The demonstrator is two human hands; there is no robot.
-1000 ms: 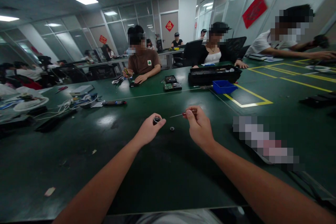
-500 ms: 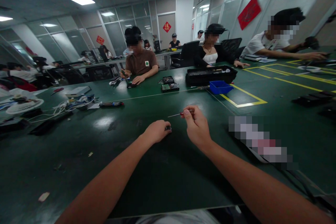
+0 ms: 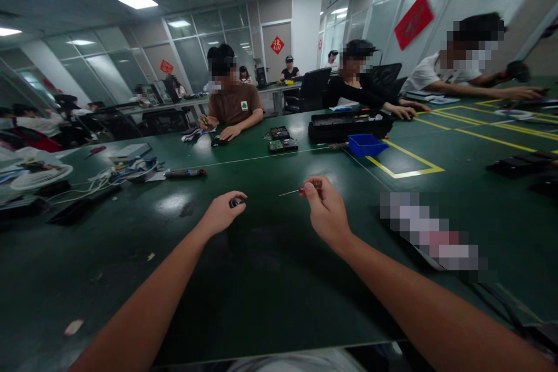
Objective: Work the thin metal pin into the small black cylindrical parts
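Note:
My right hand [image 3: 326, 209] is closed around the red handle of a screwdriver [image 3: 289, 192], whose thin metal shaft points left above the green table [image 3: 261, 308]. To the left, my left hand [image 3: 222, 212] curls its fingers around a small dark object [image 3: 236, 203] with a shiny rim. Most of that object is hidden by the fingers, so its kind cannot be made out. A gap of bare table lies between the screwdriver's tip and my left hand.
Ahead lie circuit-board devices [image 3: 282, 145], a black bin [image 3: 350, 126] and a blue tray [image 3: 367, 145]. A dark pen-shaped tool [image 3: 185, 174] and cables [image 3: 102, 177] lie left; a blurred-out object [image 3: 429, 235] lies right. Co-workers sit across the table, one in a brown shirt [image 3: 235, 104].
My left hand has moved left, away from the screwdriver, with the small dark object in it. My right hand has stayed in place. A co-worker at the black bin has reached to the right.

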